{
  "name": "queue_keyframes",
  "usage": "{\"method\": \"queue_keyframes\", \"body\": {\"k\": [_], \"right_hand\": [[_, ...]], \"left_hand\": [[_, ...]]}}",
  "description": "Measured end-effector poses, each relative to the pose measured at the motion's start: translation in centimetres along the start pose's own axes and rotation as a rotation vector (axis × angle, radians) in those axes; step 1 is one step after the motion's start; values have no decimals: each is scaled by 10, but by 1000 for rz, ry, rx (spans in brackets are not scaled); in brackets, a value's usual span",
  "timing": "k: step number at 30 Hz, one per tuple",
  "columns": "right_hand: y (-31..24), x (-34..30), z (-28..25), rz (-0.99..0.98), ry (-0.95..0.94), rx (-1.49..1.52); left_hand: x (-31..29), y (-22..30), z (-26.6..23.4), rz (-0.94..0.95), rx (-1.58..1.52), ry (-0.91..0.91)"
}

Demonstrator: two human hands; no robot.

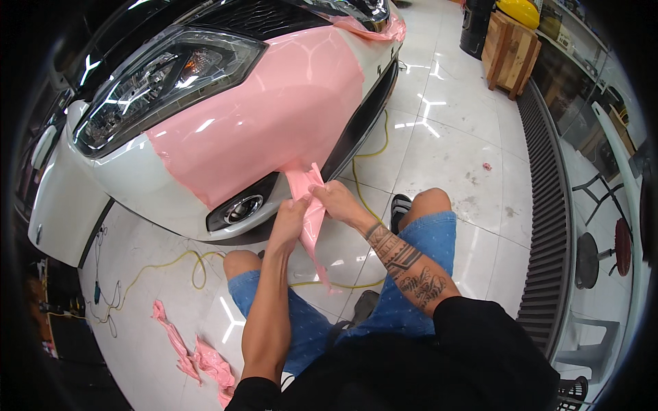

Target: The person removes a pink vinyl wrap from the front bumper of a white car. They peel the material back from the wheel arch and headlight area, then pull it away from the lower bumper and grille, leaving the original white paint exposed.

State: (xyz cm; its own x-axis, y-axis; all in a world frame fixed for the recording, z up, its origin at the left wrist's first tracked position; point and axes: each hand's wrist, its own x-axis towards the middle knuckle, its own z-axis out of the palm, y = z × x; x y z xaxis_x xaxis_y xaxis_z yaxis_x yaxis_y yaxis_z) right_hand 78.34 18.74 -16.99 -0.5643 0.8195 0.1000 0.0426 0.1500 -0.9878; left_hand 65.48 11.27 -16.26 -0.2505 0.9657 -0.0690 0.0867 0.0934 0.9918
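Observation:
Glossy pink vinyl film (pixel 274 103) covers the corner of a white car's front bumper (pixel 140 175), between the headlight (pixel 171 82) and the fog light (pixel 245 208). From its lower edge a loose strip of the film (pixel 312 229) comes off toward me and hangs down, tapering to a crumpled tip. My left hand (pixel 290 218) is closed on that strip at its left edge. Right beside it, my right hand (pixel 337 201) pinches the strip a little higher up. Both hands are close together, just below the bumper's lower lip.
Crumpled pink film scraps (pixel 214 363) lie on the tiled floor (pixel 473 171) at lower left. A yellow hose (pixel 199 264) winds across the floor under the car. A wooden stand (pixel 510 51) is at the far right, and a dark floor grating (pixel 541 205) runs along the right side.

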Motion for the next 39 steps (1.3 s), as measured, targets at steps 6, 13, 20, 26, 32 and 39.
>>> {"method": "queue_keyframes", "body": {"k": [6,13,20,26,32,39], "right_hand": [[-11,-18,17,-10,135,-20],[-18,-14,-18,143,58,8],[-37,34,-76,-174,320,-961],[-48,73,42,376,-355,-18],[19,87,110,499,115,1135],[28,106,127,472,604,1564]], "left_hand": [[-28,26,5,-22,-278,-55],[-10,27,31,118,4,70],[1,21,46,185,419,64],[5,-34,64,69,430,-39],[-3,-181,82,270,-254,-107],[-34,-122,54,-58,-608,-192]]}}
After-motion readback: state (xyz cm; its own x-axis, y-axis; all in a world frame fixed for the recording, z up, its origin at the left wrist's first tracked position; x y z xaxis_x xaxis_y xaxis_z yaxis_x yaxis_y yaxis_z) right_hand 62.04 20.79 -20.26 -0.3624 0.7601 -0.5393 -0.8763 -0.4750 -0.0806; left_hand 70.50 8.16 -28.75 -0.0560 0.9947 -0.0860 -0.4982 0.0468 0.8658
